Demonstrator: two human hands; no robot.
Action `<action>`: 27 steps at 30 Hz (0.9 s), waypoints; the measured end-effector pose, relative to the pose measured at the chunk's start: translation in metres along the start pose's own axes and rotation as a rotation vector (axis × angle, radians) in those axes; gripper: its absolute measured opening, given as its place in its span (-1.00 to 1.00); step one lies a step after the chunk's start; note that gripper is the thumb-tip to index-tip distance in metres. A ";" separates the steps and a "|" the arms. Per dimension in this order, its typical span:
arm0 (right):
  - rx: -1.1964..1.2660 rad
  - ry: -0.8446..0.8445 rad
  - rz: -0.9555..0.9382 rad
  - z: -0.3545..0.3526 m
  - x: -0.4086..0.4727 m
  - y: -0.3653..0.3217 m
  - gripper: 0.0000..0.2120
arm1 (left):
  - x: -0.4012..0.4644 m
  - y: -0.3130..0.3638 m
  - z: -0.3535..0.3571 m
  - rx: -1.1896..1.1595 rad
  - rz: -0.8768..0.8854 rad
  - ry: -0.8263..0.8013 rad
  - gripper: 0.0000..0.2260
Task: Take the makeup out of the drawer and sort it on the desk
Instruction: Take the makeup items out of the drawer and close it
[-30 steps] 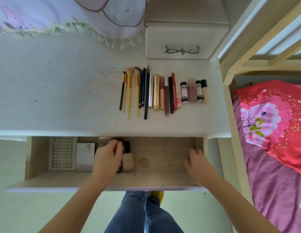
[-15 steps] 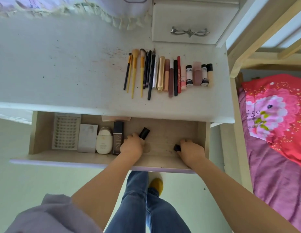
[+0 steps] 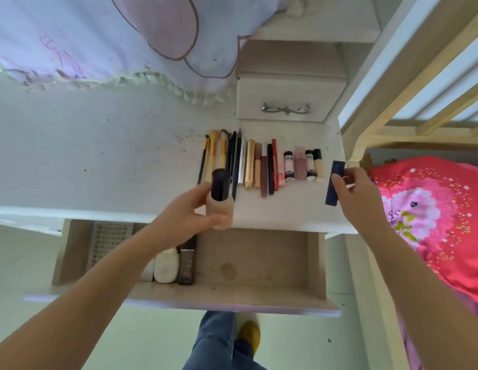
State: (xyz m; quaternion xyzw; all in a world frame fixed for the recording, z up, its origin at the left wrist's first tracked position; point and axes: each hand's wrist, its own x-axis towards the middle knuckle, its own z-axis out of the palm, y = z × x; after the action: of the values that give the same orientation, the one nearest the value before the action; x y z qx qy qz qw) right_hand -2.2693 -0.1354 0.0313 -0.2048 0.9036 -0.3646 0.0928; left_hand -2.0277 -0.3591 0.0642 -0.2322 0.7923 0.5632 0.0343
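A: What could go wrong, going left to right?

B: The left hand (image 3: 189,214) grips a beige foundation bottle (image 3: 219,206) with a dark cap, low over the desk (image 3: 99,161) edge just before the brush handles (image 3: 213,161). Set down carelessly, it could knock them askew or tip into the open drawer (image 3: 259,263).

A: And the right?

B: The right hand (image 3: 358,193) pinches a navy lipstick tube (image 3: 334,182) beside the concealer (image 3: 317,164), close to the desk's right edge; it might roll off.

A: Their poses?

B: Both forearms reach forward, fingers curled round their items. A compact (image 3: 166,268) and a dark box (image 3: 187,263) are in the drawer.
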 end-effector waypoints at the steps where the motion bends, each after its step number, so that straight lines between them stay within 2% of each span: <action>1: -0.021 0.007 0.053 0.000 0.019 0.002 -0.76 | 0.016 0.011 -0.016 -0.036 0.038 0.082 -0.66; 4: -0.125 -0.037 0.186 0.011 0.056 0.010 -0.67 | 0.074 0.026 -0.053 -0.126 0.080 0.314 -0.70; 6: -0.147 -0.035 0.201 0.019 0.067 0.013 -0.66 | 0.110 0.024 -0.068 -0.165 0.066 0.402 -0.73; 10: -0.149 0.056 0.079 0.027 0.067 0.016 -0.73 | 0.164 0.013 -0.074 -0.154 0.051 0.386 -0.71; 16: -0.099 0.116 0.127 0.029 0.060 0.020 -0.68 | 0.209 -0.002 -0.062 -0.104 0.028 0.412 -0.63; 21: 0.021 0.123 0.171 0.025 0.055 0.016 -0.76 | 0.214 -0.007 -0.061 -0.090 0.005 0.405 -0.56; 24: 0.019 0.243 0.098 0.020 0.039 0.002 -0.74 | 0.189 -0.009 -0.063 -0.045 -0.006 0.415 -0.53; 27: 0.148 0.283 -0.072 0.023 -0.001 -0.025 -0.75 | 0.131 -0.015 -0.061 0.017 0.097 0.570 -0.71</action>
State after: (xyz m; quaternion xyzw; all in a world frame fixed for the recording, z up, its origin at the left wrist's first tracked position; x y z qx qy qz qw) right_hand -2.2536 -0.1658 0.0319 -0.1762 0.8705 -0.4584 -0.0337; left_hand -2.1257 -0.4616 0.0314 -0.3428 0.7848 0.4695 -0.2149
